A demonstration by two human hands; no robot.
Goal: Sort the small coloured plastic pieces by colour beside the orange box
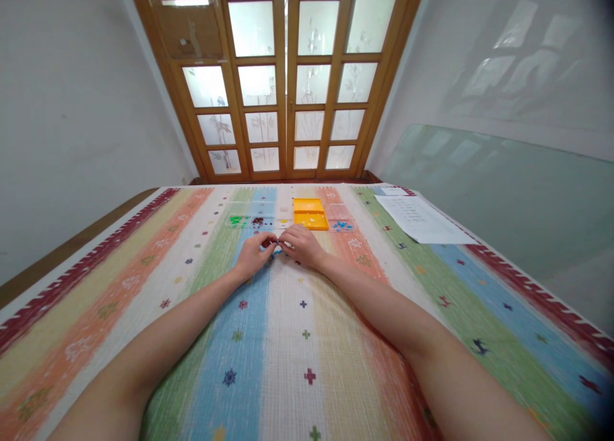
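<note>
My left hand [256,254] and my right hand [301,245] meet over the table, fingertips pinched together. Between them is something small and dark blue, too small to name. Just below the fingers, a few blue pieces [277,252] show on the cloth, partly hidden by my hands. Beyond the hands stands a row of small clear boxes: one with green pieces [237,221], one with dark red-brown pieces [259,222], one with yellow pieces [284,222], and one at the right with blue pieces [342,225]. An orange box [311,218] with its lid raised holds pale pieces.
A striped, patterned cloth [283,351] covers the table. White printed sheets [422,218] lie at the far right, near a glass panel [499,179] leaning on the wall. Wooden doors with glass panes [288,83] stand behind the table.
</note>
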